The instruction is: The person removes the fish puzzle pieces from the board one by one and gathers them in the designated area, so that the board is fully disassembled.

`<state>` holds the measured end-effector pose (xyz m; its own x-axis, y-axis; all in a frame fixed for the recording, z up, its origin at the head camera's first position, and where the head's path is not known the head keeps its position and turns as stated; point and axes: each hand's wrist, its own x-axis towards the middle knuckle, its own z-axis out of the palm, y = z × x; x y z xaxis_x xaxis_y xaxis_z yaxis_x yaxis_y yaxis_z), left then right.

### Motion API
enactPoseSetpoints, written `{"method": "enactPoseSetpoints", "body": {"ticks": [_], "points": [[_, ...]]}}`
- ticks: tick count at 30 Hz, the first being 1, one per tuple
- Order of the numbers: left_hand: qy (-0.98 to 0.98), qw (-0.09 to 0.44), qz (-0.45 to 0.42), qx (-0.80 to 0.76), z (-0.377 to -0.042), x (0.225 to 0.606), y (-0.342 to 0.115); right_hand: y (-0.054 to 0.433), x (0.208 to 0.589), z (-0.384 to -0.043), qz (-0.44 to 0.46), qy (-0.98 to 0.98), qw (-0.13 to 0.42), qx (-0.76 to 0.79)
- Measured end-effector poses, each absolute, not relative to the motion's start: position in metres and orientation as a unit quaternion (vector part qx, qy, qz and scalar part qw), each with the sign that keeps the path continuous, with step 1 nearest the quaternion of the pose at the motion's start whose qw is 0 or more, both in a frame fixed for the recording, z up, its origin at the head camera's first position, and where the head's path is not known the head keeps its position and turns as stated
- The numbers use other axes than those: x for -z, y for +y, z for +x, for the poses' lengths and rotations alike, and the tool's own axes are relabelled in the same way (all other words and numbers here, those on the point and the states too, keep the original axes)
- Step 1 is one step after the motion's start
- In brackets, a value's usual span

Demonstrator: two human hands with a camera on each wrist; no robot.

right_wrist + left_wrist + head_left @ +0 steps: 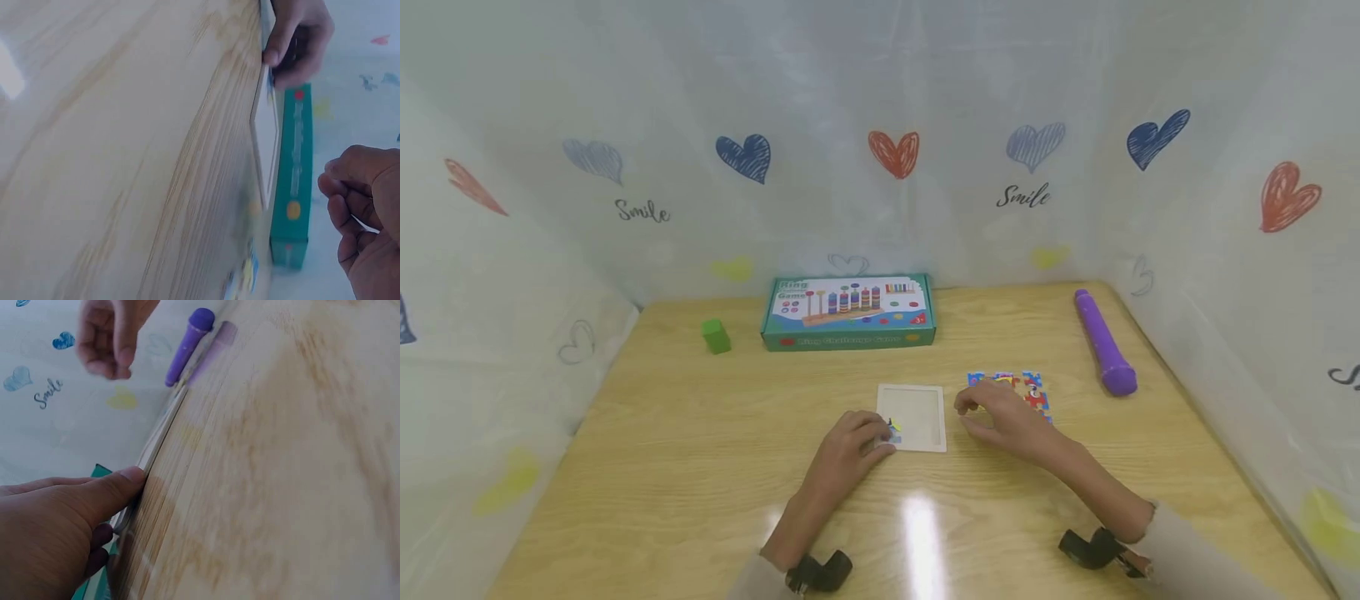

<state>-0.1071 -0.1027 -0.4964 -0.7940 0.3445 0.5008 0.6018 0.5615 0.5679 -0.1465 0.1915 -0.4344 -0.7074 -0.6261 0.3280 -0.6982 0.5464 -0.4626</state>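
Note:
A shallow pale wooden puzzle tray (943, 417) lies on the table in front of me. In its lower left corner is a small puzzle piece (895, 438), blue and yellow, partly covered by my left fingers. My left hand (847, 446) holds the tray's left edge, its thumb (119, 487) along the near rim. To the right of the tray, my right hand (1006, 421) hovers with loosely bent fingers, and I see nothing between them. Under and behind it lie several colourful jigsaw pieces (1034, 392), partly hidden by that hand.
Behind the tray stands a green ring game box (850, 337). A green block (716, 337) is at the back left. On the right lies a purple toy microphone (1101, 346). Pale sheeting with hearts (893, 154) encloses the wooden table (700, 467) at the back and sides.

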Motion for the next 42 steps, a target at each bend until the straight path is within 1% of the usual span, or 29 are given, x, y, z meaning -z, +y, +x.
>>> {"method": "enactPoseSetpoints", "body": {"ticks": [6, 11, 23, 32, 37, 42], "points": [[-0.880, 0.157, -0.250, 0.373, -0.111, 0.497, -0.102, 0.150, 0.435, -0.156, 0.366, -0.885, 0.000, -0.288], [-0.890, 0.147, -0.237, 0.361, -0.112, 0.496, -0.102, 0.130, 0.442, -0.159, 0.355, -0.891, -0.033, -0.281], [-0.890, 0.148, -0.233, 0.362, -0.115, 0.496, -0.101, 0.112, 0.453, -0.163, 0.364, -0.889, -0.019, -0.277], [-0.890, 0.134, -0.228, 0.373, -0.113, 0.498, -0.101, 0.103, 0.458, -0.163, 0.364, -0.888, -0.012, -0.282], [-0.895, 0.128, -0.222, 0.366, -0.111, 0.499, -0.101, 0.103, 0.461, -0.164, 0.346, -0.893, -0.018, -0.287], [-0.898, 0.130, -0.222, 0.357, -0.109, 0.496, -0.103, 0.107, 0.456, -0.164, 0.321, -0.900, -0.016, -0.293]]}}
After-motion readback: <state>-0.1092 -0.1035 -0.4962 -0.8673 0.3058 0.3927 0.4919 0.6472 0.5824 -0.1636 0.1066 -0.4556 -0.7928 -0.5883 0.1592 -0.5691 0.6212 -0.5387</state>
